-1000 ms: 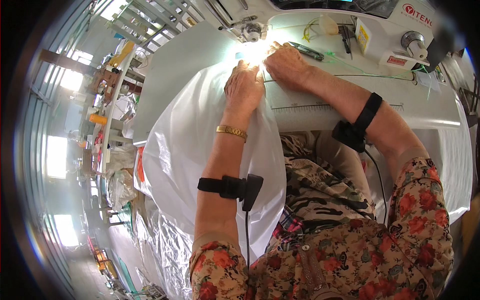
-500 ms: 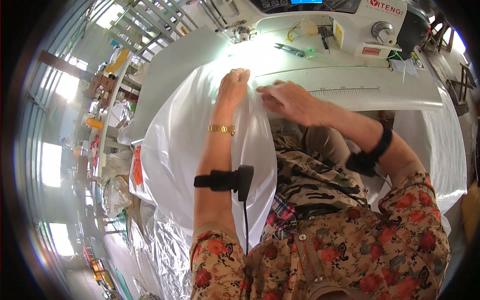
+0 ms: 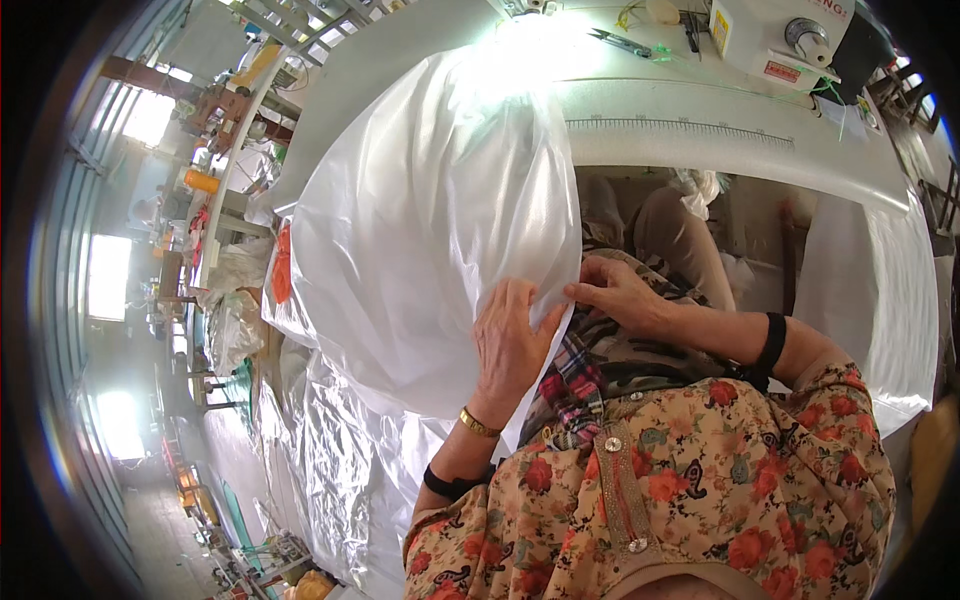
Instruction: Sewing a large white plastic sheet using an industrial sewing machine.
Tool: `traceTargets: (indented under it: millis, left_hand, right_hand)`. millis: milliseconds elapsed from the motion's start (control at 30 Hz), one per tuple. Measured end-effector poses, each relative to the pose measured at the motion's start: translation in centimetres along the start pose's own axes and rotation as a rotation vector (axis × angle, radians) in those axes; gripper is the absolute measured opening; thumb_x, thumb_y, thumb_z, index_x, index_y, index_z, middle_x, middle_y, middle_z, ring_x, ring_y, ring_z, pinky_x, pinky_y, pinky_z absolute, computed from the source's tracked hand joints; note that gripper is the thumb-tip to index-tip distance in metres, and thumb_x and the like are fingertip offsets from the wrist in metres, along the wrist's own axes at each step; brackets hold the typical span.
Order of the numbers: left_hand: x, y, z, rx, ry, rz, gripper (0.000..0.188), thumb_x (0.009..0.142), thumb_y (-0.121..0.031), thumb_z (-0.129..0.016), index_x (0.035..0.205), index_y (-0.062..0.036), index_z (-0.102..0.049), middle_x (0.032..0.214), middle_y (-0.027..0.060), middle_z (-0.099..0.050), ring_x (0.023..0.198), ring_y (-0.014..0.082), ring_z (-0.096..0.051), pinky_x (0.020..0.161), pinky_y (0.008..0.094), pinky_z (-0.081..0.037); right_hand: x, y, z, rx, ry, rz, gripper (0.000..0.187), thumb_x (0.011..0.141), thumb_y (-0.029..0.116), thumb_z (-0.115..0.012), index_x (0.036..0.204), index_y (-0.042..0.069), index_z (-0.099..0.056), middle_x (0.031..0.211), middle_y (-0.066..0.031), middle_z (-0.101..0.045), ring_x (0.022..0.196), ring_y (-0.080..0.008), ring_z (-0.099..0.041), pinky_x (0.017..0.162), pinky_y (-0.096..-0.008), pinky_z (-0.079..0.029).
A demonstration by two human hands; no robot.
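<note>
- White table point(image 3: 700, 95): the broadest surface, across the top of my view, marked with a ruler scale point(image 3: 680, 127) near its front edge.
- White sheet point(image 3: 400, 220): thin and glossy, it runs from beneath the bright light down toward my lap; its right edge lies by my 2 hands.
- Sewing machine housing point(image 3: 750, 40): at the upper right, well apart from my hands.
- Left hand point(image 3: 505, 335): on the sheet near that edge, thumb and fingers apart.
- Right hand point(image 3: 612, 295): thumb at the edge, fingers curled; I cannot tell whether they pinch it.
- Thread snips point(image 3: 620, 42): the smallest item, on the table near the light.
- Technique, in my judgement: I do best to steady the sheet lightly with my left hand, run the edge evenly between right thumb and forefinger, and smooth each crease without stretching this slippery material.
</note>
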State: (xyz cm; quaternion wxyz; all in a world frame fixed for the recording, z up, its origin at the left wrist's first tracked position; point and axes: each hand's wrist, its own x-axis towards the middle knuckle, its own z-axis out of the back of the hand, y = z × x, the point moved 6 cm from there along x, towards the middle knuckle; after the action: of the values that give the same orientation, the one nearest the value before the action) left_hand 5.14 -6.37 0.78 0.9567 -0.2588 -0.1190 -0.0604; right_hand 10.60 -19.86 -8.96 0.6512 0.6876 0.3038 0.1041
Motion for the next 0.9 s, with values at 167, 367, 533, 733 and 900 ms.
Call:
traceTargets:
  millis: [167, 367, 533, 733, 900]
  left_hand:
    - [-0.8, 0.4, -0.8, 0.137, -0.023, -0.045, 0.030, 0.080, -0.019, -0.075, 0.097, -0.0035, -0.056, 0.091, 0.0125, -0.056, 0.083, 0.0314, -0.058, 0.069, 0.0410, -0.046]
    - [-1.2, 3.2, 1.4, 0.176, -0.289, 0.011, 0.035, 0.081, -0.013, -0.072, 0.111, -0.0036, -0.057, 0.105, 0.0164, -0.057, 0.100, 0.0350, -0.057, 0.082, 0.0414, -0.047]
    - [-1.6, 5.1, -0.4, 0.237, -0.066, 0.056, 0.018, 0.085, -0.013, -0.064, 0.098, -0.0019, -0.057, 0.109, 0.0140, -0.056, 0.100, 0.0352, -0.054, 0.083, 0.0438, -0.043]
    - [-4.3, 8.0, 0.5, -0.070, -0.100, 0.241, 0.006, 0.090, -0.006, -0.058, 0.093, -0.0016, -0.057, 0.084, 0.0096, -0.060, 0.079, 0.0269, -0.059, 0.072, 0.0371, -0.046]
    - [-5.5, 5.2, 3.6, -0.642, 0.028, 0.299, 0.007, 0.094, -0.002, -0.052, 0.098, -0.0008, -0.057, 0.077, 0.0007, -0.058, 0.073, 0.0055, -0.050, 0.067, 0.0227, -0.043]
  right_hand:
    - [0.1, -1.1, -0.9, -0.002, 0.149, 0.003, 0.031, 0.090, 0.027, -0.062, 0.101, -0.002, -0.063, 0.083, -0.0017, -0.061, 0.073, -0.0083, -0.052, 0.066, -0.0259, -0.045]
    - [-4.0, 6.8, -0.5, -0.215, 0.239, 0.261, 0.026, 0.089, 0.019, -0.055, 0.099, -0.003, -0.063, 0.079, -0.0037, -0.062, 0.072, -0.0107, -0.053, 0.065, -0.0303, -0.045]
    - [-3.6, 0.1, 6.7, -0.433, -0.027, 0.151, 0.025, 0.088, 0.019, -0.059, 0.100, -0.003, -0.060, 0.076, -0.0150, -0.060, 0.068, -0.0181, -0.057, 0.065, -0.0338, -0.046]
    - [-4.9, 10.5, 3.1, -0.802, -0.171, 0.405, 0.020, 0.089, 0.014, -0.065, 0.086, -0.001, -0.053, 0.071, -0.0156, -0.058, 0.066, -0.0311, -0.059, 0.062, -0.0361, -0.047]
    - [-4.4, 11.1, -2.2, -0.373, 0.205, 0.255, 0.015, 0.094, 0.014, -0.059, 0.093, -0.001, -0.058, 0.074, -0.0075, -0.060, 0.070, -0.0133, -0.061, 0.065, -0.0285, -0.050]
